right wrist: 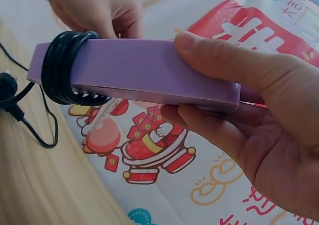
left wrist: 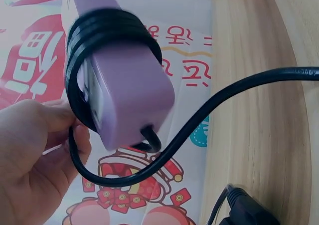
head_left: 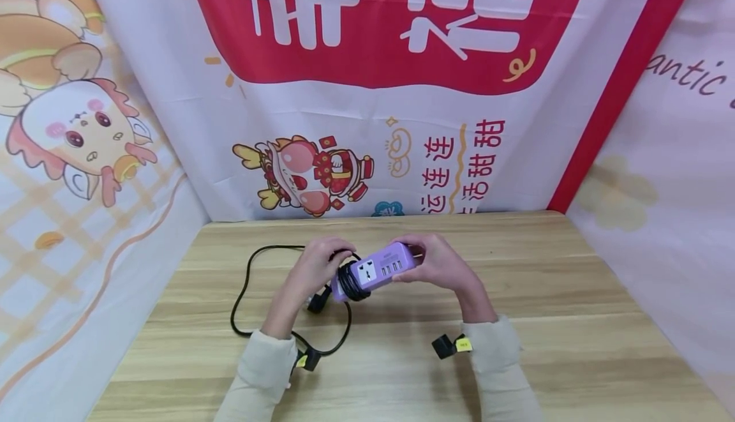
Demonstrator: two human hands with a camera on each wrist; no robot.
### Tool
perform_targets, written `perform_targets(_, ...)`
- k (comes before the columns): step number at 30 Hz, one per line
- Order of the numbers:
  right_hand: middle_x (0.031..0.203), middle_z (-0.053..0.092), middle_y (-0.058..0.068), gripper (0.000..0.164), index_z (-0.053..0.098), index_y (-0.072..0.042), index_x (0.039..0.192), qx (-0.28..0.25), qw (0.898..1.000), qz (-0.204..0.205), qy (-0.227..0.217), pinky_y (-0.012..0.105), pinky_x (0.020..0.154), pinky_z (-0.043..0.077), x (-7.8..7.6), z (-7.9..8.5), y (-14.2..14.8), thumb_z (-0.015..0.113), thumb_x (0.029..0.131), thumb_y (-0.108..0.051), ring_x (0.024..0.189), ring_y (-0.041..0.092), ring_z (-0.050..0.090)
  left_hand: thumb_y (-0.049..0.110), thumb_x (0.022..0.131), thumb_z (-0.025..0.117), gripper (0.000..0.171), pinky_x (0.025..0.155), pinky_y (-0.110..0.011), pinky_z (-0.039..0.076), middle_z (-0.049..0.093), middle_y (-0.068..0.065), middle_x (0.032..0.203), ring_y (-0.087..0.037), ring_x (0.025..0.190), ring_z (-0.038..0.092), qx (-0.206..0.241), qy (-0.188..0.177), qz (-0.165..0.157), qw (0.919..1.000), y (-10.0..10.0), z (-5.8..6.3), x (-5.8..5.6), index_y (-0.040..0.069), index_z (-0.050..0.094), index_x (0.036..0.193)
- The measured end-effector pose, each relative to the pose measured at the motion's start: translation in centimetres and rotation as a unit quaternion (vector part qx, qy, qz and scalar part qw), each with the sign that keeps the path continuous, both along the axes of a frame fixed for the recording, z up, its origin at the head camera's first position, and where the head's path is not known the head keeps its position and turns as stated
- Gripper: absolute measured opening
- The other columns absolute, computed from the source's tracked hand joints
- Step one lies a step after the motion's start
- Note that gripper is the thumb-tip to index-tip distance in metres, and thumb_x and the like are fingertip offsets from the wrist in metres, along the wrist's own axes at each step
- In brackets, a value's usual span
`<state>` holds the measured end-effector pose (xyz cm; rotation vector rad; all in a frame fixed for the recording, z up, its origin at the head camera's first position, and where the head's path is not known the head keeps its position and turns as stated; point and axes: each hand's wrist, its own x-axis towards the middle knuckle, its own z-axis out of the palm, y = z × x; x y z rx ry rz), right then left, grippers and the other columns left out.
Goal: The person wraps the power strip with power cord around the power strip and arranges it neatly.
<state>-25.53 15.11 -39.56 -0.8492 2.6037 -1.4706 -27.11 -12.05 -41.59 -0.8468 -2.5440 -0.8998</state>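
A purple power strip (head_left: pixel 376 270) with a white socket and several USB ports is held tilted above the table. Its far end is gripped by my right hand (head_left: pixel 433 262), thumb on one face and fingers beneath, as the right wrist view shows. Several turns of black cord (left wrist: pixel 112 28) wrap the other end. Beside those turns, my left hand (head_left: pixel 318 265) pinches the cord between thumb and fingers. From there the cord's free length (left wrist: pixel 199 120) arcs away. A black plug (head_left: pixel 318 301) lies near the left hand.
The loose cord (head_left: pixel 232 307) makes a wide loop on the left of the wooden table (head_left: pixel 551 281). Printed cloth (head_left: pixel 367 109) hangs behind and at both sides. Small black devices with yellow tags (head_left: pixel 463 345) sit at both wrists.
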Motion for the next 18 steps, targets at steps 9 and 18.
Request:
perform_targets(9, 0.112, 0.071, 0.008, 0.054, 0.068, -0.011, 0.121, 0.001, 0.999, -0.050, 0.014, 0.032, 0.080, 0.060, -0.2, -0.5, -1.0, 0.090, 0.072, -0.016, 0.095, 0.020, 0.068, 0.004, 0.091, 0.069, 0.012, 0.089, -0.044, 0.057, 0.076, -0.012, 0.100, -0.028, 0.097, 0.072, 0.001, 0.005, 0.093, 0.9957, 1.1, -0.2, -0.1, 0.004, 0.076, 0.102)
perform_targets(18, 0.117, 0.069, 0.015, 0.059, 0.064, -0.006, 0.126, 0.002, 0.993, -0.105, 0.045, 0.033, 0.082, 0.061, 0.0, -0.3, -1.3, 0.089, 0.073, -0.012, 0.099, 0.026, 0.070, 0.004, 0.091, 0.069, 0.015, 0.074, -0.039, 0.057, 0.074, -0.015, 0.092, -0.026, 0.083, 0.069, 0.040, -0.008, 0.121, 0.9919, 1.7, -0.2, 0.4, -0.002, 0.072, 0.104)
